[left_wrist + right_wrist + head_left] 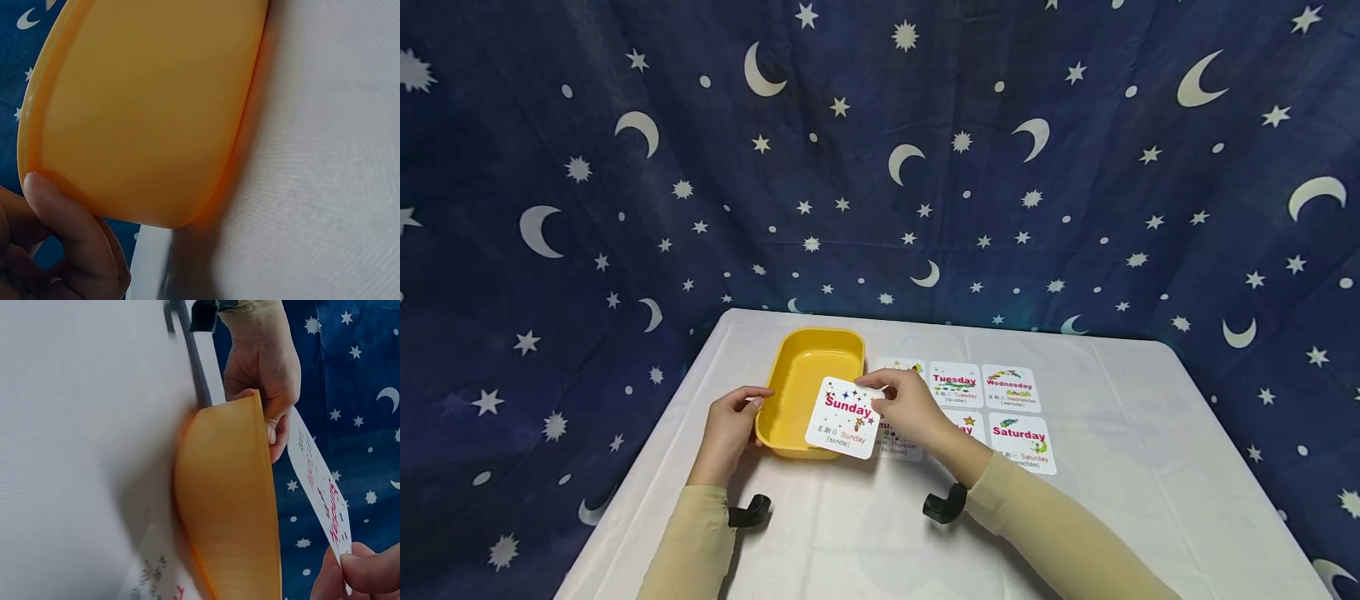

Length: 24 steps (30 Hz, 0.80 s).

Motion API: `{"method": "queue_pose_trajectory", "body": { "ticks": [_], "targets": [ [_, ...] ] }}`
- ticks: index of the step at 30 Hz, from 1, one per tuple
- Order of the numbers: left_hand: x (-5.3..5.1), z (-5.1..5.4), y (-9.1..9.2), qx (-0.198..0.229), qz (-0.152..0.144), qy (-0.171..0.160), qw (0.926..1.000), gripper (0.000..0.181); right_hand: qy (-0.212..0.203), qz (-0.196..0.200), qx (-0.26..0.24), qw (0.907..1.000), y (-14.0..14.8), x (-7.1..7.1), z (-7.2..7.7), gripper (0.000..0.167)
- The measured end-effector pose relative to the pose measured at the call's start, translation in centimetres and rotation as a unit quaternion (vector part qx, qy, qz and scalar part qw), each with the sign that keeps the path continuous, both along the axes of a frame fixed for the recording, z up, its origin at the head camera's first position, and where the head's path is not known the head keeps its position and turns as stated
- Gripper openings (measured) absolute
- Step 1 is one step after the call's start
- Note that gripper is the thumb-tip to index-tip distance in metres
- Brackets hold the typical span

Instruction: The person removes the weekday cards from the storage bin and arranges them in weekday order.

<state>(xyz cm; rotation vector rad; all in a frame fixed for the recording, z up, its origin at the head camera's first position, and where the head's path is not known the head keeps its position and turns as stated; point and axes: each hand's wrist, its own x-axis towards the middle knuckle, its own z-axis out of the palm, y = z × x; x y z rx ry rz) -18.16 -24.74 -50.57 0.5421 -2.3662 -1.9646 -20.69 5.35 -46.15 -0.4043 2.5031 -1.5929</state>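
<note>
A yellow plastic tray [812, 348] stands at the left of the table. My left hand [730, 425] grips its left rim, the thumb over the edge in the left wrist view, where the tray's side wall [144, 112] fills much of the picture. Between thumb and fingers, my right hand [910, 404] pinches the "Sunday" card [842, 417] by its upper right corner, above the tray's near right part. In the right wrist view the card [319, 481] is tilted and apart from the tray [228, 494].
Weekday cards lie in two rows right of the tray: "Tuesday" [955, 385], "Wednesday" [1011, 388], "Saturday" [1021, 442], a "Thursday" card [904, 448] and others partly behind my right hand. A white cloth covers the table [1105, 500]. Behind hangs a dark blue star-and-moon curtain [865, 208].
</note>
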Motion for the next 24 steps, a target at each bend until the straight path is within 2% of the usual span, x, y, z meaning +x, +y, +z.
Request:
{"method": "queue_pose_trajectory", "body": {
  "ticks": [19,24],
  "targets": [
    [0.1,0.1,0.0,0.005,0.001,0.002,1.0,0.026,-0.03,0.023,0.003,0.9993,3.8,2.5,-3.4,0.043],
    [0.1,0.1,0.1,0.005,0.001,0.004,1.0,0.026,-0.036,0.022,0.019,0.9989,4.6,3.2,-4.2,0.042]
  ]
}}
